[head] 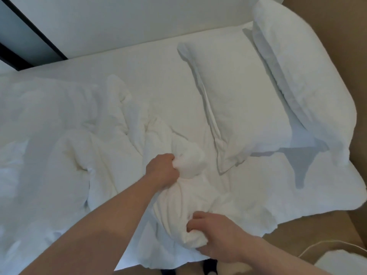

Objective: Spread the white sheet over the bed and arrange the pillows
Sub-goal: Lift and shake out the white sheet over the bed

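The white sheet (83, 135) lies bunched and wrinkled across the left and middle of the bed (151, 62). My left hand (161, 169) grips a fold of it near the bed's middle. My right hand (214, 233) grips another bunch of the same sheet at the near edge. Two white pillows lie at the right end: one pillow (238, 96) flat on the mattress, the second pillow (301, 72) beyond it, propped against the head end.
A white wall (139, 18) runs along the bed's far side, with a dark frame (29, 30) at the upper left. Brown floor (297, 241) shows at the lower right, with a white cable (317, 245) and a white object (341, 262) on it.
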Demonstrator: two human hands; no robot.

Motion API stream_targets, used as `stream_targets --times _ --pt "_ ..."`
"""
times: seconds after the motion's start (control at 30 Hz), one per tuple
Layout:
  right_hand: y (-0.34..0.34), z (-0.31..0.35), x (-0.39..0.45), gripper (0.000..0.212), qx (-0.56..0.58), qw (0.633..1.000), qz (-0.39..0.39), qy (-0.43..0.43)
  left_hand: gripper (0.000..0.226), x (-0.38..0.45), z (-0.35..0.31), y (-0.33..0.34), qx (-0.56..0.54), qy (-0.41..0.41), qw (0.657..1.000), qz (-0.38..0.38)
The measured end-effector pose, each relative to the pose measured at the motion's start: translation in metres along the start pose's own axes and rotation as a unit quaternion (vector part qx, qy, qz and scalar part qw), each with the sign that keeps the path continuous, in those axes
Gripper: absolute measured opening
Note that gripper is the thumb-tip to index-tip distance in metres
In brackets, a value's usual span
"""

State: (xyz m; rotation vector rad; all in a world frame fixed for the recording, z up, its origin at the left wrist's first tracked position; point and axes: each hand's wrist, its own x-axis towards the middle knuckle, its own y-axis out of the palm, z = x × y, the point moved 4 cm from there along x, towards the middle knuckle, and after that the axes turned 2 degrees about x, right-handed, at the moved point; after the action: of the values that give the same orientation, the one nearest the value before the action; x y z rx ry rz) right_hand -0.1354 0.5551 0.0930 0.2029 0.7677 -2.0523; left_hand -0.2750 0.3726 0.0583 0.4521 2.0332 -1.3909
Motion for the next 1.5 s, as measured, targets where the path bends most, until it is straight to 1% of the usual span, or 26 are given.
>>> stream_targets --times 0.03,0.07,0.13,0.17,0.2,0.27,0.33,0.37,0.4,0.43,0.5,0.53,0.6,0.67,0.7,0.77,0.87,1.0,1.13,1.2,1.27,1.33,1.37,1.4,1.43,1.5 --pt "-0.002 -0.004 -0.003 0.037 0.042 0.998 0.001 0.042 0.016 -0.003 0.012 -0.001 -0.021 -0.013 1.0 -0.019" --pt "-0.007 -0.009 -0.005 0.044 0.119 0.987 -0.04 0.101 0.02 -0.008 0.025 -0.005 -0.059 -0.032 0.997 -0.035" --pt "-0.019 -0.035 -0.01 0.053 0.231 0.927 -0.195 0.221 0.025 -0.024 0.054 -0.015 -0.198 -0.083 0.976 -0.048" --pt "-0.023 -0.046 -0.011 0.063 0.244 0.896 -0.256 0.267 0.022 -0.035 0.068 -0.018 -0.274 -0.114 0.953 -0.05" --pt "-0.024 -0.053 -0.01 0.082 0.243 0.877 -0.283 0.302 0.02 -0.046 0.079 -0.021 -0.337 -0.144 0.929 -0.048" --pt "-0.02 -0.055 0.003 0.122 0.265 0.868 -0.266 0.326 0.027 -0.069 0.094 -0.024 -0.414 -0.177 0.892 -0.038" --pt "-0.011 -0.043 0.025 0.138 0.298 0.878 -0.211 0.308 0.039 -0.09 0.099 -0.023 -0.456 -0.183 0.871 -0.018" --pt "-0.007 -0.033 0.035 0.134 0.307 0.883 -0.184 0.304 0.045 -0.099 0.1 -0.023 -0.471 -0.176 0.864 -0.01" --pt "-0.005 -0.024 0.042 0.121 0.305 0.887 -0.173 0.301 0.049 -0.107 0.101 -0.024 -0.483 -0.165 0.86 -0.002" --pt "-0.006 -0.016 0.045 0.097 0.295 0.89 -0.182 0.295 0.051 -0.114 0.101 -0.026 -0.49 -0.15 0.859 0.006" --pt "-0.022 0.002 0.04 0.052 0.269 0.887 -0.256 0.276 0.039 -0.127 0.1 -0.036 -0.488 -0.11 0.866 0.01" --pt "-0.036 0.014 0.032 0.038 0.261 0.877 -0.303 0.266 0.029 -0.132 0.099 -0.042 -0.474 -0.087 0.876 0.009" --pt "-0.071 0.044 0.012 0.022 0.229 0.864 -0.378 0.24 0.007 -0.14 0.097 -0.055 -0.391 -0.047 0.919 -0.003" --pt "-0.106 0.074 -0.006 0.016 0.167 0.87 -0.408 0.22 0.029 -0.139 0.087 -0.066 -0.28 -0.014 0.96 -0.016" --pt "-0.122 0.084 -0.014 0.015 0.143 0.874 -0.415 0.21 0.038 -0.137 0.08 -0.072 -0.237 -0.005 0.971 -0.019" --pt "-0.152 0.095 -0.029 0.016 0.118 0.873 -0.429 0.2 0.042 -0.133 0.055 -0.088 -0.194 0.012 0.981 -0.028" --pt "-0.196 0.087 -0.051 0.017 0.122 0.86 -0.454 0.199 0.031 -0.122 0.005 -0.112 -0.184 0.036 0.981 -0.041" --pt "-0.28 0.059 -0.063 0.012 0.124 0.823 -0.513 0.212 0.033 -0.101 -0.088 -0.144 -0.232 0.071 0.969 -0.05" --pt "-0.414 0.057 -0.065 0.008 0.08 0.782 -0.598 0.159 0.026 -0.074 -0.211 -0.219 -0.382 0.087 0.915 -0.102" --pt "-0.484 0.078 -0.071 0.004 0.052 0.757 -0.642 0.109 0.024 -0.057 -0.27 -0.272 -0.448 0.106 0.875 -0.152" --pt "-0.552 0.103 -0.083 0.009 0.028 0.723 -0.686 0.071 0.03 -0.047 -0.33 -0.33 -0.473 0.135 0.848 -0.197" --pt "-0.613 0.12 -0.095 0.022 0.027 0.685 -0.725 0.06 0.031 -0.046 -0.387 -0.384 -0.469 0.182 0.835 -0.224" --pt "-0.637 0.124 -0.099 0.036 0.039 0.681 -0.729 0.064 0.031 -0.047 -0.412 -0.404 -0.455 0.206 0.836 -0.229" --pt "-0.656 0.122 -0.101 0.054 0.049 0.693 -0.716 0.071 0.03 -0.047 -0.431 -0.416 -0.43 0.231 0.842 -0.227" --pt "-0.668 0.119 -0.1 0.073 0.051 0.719 -0.689 0.081 0.03 -0.046 -0.445 -0.422 -0.396 0.255 0.854 -0.221" --pt "-0.674 0.102 -0.097 0.102 0.024 0.775 -0.621 0.113 0.037 -0.035 -0.453 -0.41 -0.287 0.273 0.894 -0.208"
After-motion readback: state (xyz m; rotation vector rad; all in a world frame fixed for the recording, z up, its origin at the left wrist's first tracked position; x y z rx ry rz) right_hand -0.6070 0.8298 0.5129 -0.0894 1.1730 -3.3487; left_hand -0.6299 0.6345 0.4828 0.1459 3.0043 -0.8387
